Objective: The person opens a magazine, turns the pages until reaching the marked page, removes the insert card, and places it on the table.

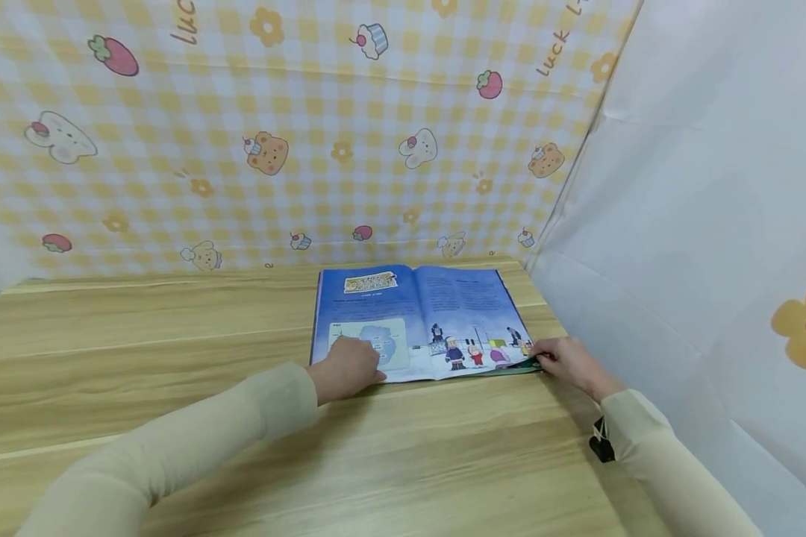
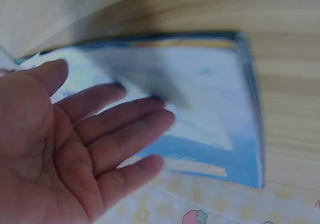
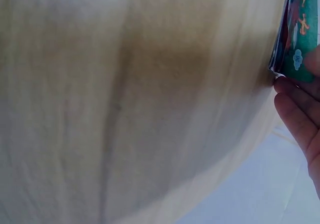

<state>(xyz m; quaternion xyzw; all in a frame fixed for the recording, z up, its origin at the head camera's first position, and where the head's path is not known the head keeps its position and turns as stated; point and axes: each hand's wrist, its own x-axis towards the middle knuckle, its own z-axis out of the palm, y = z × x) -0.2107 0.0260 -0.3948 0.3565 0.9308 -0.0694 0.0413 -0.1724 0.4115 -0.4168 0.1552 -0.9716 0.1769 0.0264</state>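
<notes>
An open magazine (image 1: 436, 298) lies on the wooden table with two blue illustrated pages facing up. Over the lower left page is my left hand (image 1: 349, 367), near the bottom edge. In the left wrist view the fingers of that hand (image 2: 100, 139) are spread and loosely bent over the page, with nothing held. My right hand (image 1: 569, 362) pinches the lower right corner, where the page edge is slightly raised. A green page (image 3: 301, 66) with orange lettering shows in the right wrist view, its corner between the thumb and fingers (image 3: 297, 119).
A black binder clip (image 1: 601, 441) sits at the table's right edge, beside the right sleeve. A yellow checked cloth (image 1: 342, 119) with cartoon prints hangs behind the table (image 1: 161, 328). White sheeting (image 1: 698, 224) borders the right side.
</notes>
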